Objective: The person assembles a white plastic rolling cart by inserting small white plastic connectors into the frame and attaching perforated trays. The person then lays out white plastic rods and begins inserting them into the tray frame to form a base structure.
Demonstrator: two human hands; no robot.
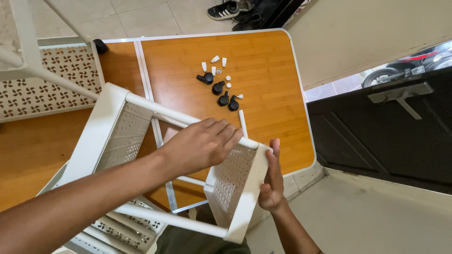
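Observation:
A white plastic rack frame with perforated side panels and white tubes lies tilted over the orange wooden table. My left hand curls over the upper white tube near the right perforated panel. My right hand presses flat against the outer edge of that right panel, fingers straight. Several black caster wheels and small white plugs lie loose on the table beyond the frame, with a short white tube near my left fingertips.
A white patterned shelf panel lies at the left under a white frame leg. Black shoes sit on the tiled floor past the table. A dark door stands at the right, a scooter visible behind it.

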